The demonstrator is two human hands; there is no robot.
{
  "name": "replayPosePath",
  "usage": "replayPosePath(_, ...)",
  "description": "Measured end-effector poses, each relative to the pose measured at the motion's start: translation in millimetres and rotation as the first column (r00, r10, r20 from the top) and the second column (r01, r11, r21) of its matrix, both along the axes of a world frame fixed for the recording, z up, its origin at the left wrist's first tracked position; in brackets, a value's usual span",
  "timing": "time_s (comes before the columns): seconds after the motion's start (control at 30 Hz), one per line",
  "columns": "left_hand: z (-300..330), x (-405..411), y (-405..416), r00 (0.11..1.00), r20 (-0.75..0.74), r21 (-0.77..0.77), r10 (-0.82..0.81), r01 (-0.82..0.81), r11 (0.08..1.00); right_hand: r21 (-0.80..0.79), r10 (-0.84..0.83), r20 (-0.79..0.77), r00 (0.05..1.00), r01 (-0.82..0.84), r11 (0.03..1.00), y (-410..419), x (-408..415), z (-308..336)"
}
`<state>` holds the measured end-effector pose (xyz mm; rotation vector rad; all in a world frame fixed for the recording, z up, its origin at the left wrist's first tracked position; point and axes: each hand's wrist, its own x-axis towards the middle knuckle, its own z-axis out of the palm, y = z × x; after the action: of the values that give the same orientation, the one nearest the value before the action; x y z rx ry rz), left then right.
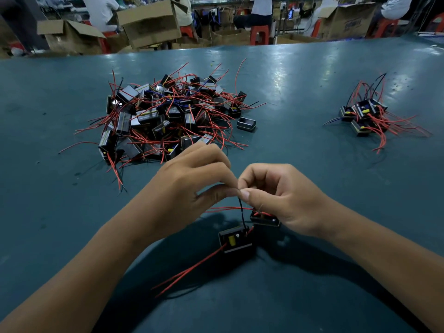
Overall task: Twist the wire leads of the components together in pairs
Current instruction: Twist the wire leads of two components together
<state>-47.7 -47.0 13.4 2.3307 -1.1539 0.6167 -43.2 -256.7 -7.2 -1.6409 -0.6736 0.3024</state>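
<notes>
- Head view: the left hand and the right hand meet fingertip to fingertip above the near middle of the green table.
- Left hand: thumb and forefinger pinch the top of the black lead; the other fingers are curled.
- Right hand: thumb and forefinger pinch the same wire ends, touching the left fingertips; the remaining fingers are curled over the second component.
- The black lead runs down from the pinch to the near component, a black block with a yellow part on top, which sits just below the hands.
- The second component sits partly under the right palm, touching or just beside the near one; which cannot be told.
- Two red leads trail from the near component toward the lower left, lying across the table.
- The large pile of components lies beyond the left hand, its red wires fanning outward on all sides; its near edge is close to the left knuckles.
- One loose block sits just beside the pile's right edge.
- The small pile lies to the far right, well apart from both hands.
- Bare table surface shows between the two piles, to the right of the right forearm, and along the near left.
- The far table edge runs across the top; cardboard boxes and red stools stand beyond it.
</notes>
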Motion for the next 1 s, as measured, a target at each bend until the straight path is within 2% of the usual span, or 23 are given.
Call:
replayPosePath(0.1, 0.7, -2.0, -1.3, 0.980, -0.198, -0.073, 0.002, -0.017, 0.997, -0.016, -0.058, 0.042, 0.997, 0.059, 0.998, 0.5, -1.7, -1.0)
replayPosePath(0.2, -0.1, -5.2, -3.4, 0.889, -0.458, -0.184, -0.017, -0.076, 0.980, -0.076, -0.122, 0.153, 0.981, 0.135, 0.988, 0.6, -3.7, -1.3)
replayPosePath(0.27, -0.8, -7.5, -6.1, 0.779, -0.626, -0.252, -0.027, -0.170, 0.953, -0.113, -0.149, 0.232, 0.961, 0.179, 0.977, 1.2, -4.5, -1.4)
replayPosePath(0.33, -3.2, -9.3, -10.3, 0.590, -0.803, -0.328, -0.085, -0.318, 0.889, -0.127, -0.153, 0.276, 0.949, 0.193, 0.973, 1.9, -5.3, -1.8)
replayPosePath(0.37, -4.3, -10.0, -12.5, 0.480, -0.865, -0.361, -0.147, -0.390, 0.847, -0.125, -0.151, 0.283, 0.947, 0.192, 0.973, 2.1, -5.7, -2.0)
replayPosePath(0.4, -4.1, -10.7, -14.3, 0.406, -0.891, -0.388, -0.205, -0.445, 0.807, -0.118, -0.150, 0.280, 0.948, 0.189, 0.975, 2.1, -5.7, -2.2)
replayPosePath(0.43, -3.3, -11.2, -15.3, 0.390, -0.892, -0.406, -0.229, -0.469, 0.784, -0.105, -0.154, 0.268, 0.951, 0.187, 0.977, 1.6, -5.1, -2.4)
replayPosePath(0.47, -2.3, -11.8, -14.3, 0.437, -0.877, -0.410, -0.202, -0.457, 0.789, -0.087, -0.162, 0.244, 0.956, 0.188, 0.978, 0.9, -3.9, -2.5)
replayPosePath(0.53, 1.1, -11.9, -8.8, 0.633, -0.770, -0.376, -0.083, -0.344, 0.860, -0.048, -0.179, 0.170, 0.969, 0.189, 0.981, -0.5, -1.2, -2.3)
replayPosePath(0.6, 4.2, -9.9, -2.6, 0.809, -0.587, -0.307, -0.018, -0.202, 0.930, -0.018, -0.176, 0.104, 0.979, 0.179, 0.984, -1.5, 0.6, -1.8)
replayPosePath(0.67, 5.1, -8.7, 0.3, 0.928, -0.371, -0.194, 0.023, -0.102, 0.976, -0.015, -0.168, 0.089, 0.982, 0.170, 0.985, -2.2, 1.7, -1.0)
replayPosePath(0.73, 4.5, -7.7, 1.0, 0.980, -0.197, -0.094, 0.020, -0.039, 0.995, -0.022, -0.175, 0.086, 0.981, 0.178, 0.984, -2.7, 2.5, 0.4)
replayPosePath(0.77, 3.4, -7.0, 1.5, 0.987, -0.159, -0.068, 0.006, -0.017, 0.998, -0.021, -0.181, 0.077, 0.980, 0.183, 0.983, -2.9, 2.9, 0.9)
replayPosePath(0.9, 0.7, -2.2, 4.5, 0.994, -0.106, -0.091, -0.035, 0.025, 0.996, 0.015, -0.169, -0.002, 0.986, 0.169, 0.986, -1.5, 1.8, 1.8)
replayPosePath(1.0, -2.0, 2.5, 4.5, 0.990, -0.134, -0.210, -0.038, 0.009, 0.978, 0.034, -0.140, -0.034, 0.990, 0.141, 0.989, -1.8, 1.4, 2.5)
